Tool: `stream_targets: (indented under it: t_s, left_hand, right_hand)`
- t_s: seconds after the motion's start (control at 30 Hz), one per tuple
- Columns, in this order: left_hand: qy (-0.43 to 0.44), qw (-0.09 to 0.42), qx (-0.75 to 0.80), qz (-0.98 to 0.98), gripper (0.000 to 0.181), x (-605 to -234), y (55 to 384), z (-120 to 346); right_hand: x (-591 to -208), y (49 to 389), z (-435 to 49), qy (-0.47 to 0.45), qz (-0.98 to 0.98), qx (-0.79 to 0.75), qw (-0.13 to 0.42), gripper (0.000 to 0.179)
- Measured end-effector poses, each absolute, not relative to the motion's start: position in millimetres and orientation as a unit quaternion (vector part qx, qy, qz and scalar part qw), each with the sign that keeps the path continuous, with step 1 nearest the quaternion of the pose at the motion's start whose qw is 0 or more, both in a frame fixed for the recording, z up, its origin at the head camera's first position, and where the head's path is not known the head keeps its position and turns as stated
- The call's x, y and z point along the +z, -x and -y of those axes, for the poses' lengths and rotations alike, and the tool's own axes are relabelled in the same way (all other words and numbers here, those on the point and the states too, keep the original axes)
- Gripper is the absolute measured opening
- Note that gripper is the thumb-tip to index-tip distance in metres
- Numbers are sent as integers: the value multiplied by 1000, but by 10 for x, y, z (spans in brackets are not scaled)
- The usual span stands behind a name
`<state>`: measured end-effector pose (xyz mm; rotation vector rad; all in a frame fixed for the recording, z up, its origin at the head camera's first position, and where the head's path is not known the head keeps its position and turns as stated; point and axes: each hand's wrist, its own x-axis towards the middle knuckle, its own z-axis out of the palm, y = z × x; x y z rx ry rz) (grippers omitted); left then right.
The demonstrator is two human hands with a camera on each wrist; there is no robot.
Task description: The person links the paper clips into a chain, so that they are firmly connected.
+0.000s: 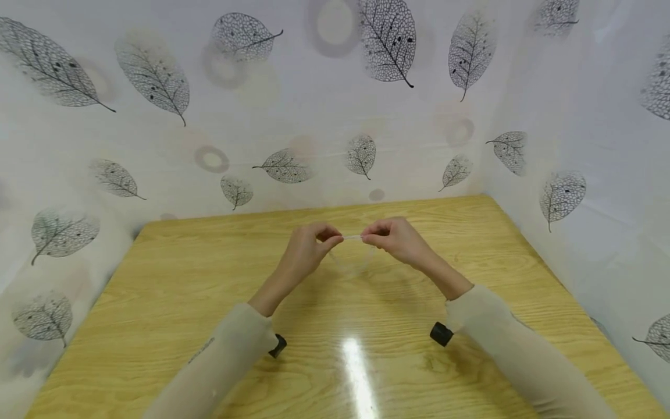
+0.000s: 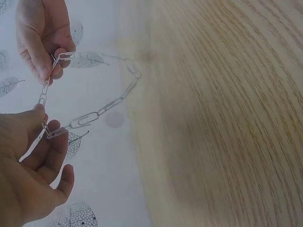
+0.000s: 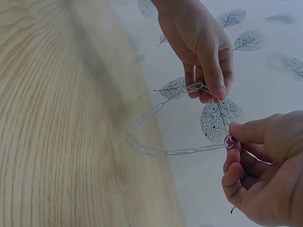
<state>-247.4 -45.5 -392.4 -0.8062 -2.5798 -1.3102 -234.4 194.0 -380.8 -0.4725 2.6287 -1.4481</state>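
A chain of silver paper clips hangs in a loop above the table, between both hands. My left hand pinches it between thumb and fingertips. Opposite, a short gap away, my right hand pinches the loop too, thumb against fingers. A straight stretch of clips runs taut from one hand to the other, while the remaining links sag below in a curve. In the right wrist view, a clip end shows at my right fingertips. The clip parts under the fingers are hidden.
The wooden table lies under both hands, with a bright light reflection near its front. A white leaf-printed cloth stands behind the table and along both sides. Dark wrist cameras sit below the sleeves.
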Motion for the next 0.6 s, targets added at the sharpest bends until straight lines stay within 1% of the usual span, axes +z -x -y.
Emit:
stream_targets:
  t_s: [0.27,0.43,0.6]
  left_hand:
    - [251,42,-429,867,9,-4020,2576,455]
    - [222,29,-422,878,11,-4076,2648,452]
    - [192,11,-416,889,15,-4154,2754,427]
  right_hand:
    - [-3960,2491,-1922,158,-870,-464,57,24]
    - [-4040,2593,-1883,140,-874,-461,70,24]
    - [-4111,2700,-1861,122,-875,-463,71,26]
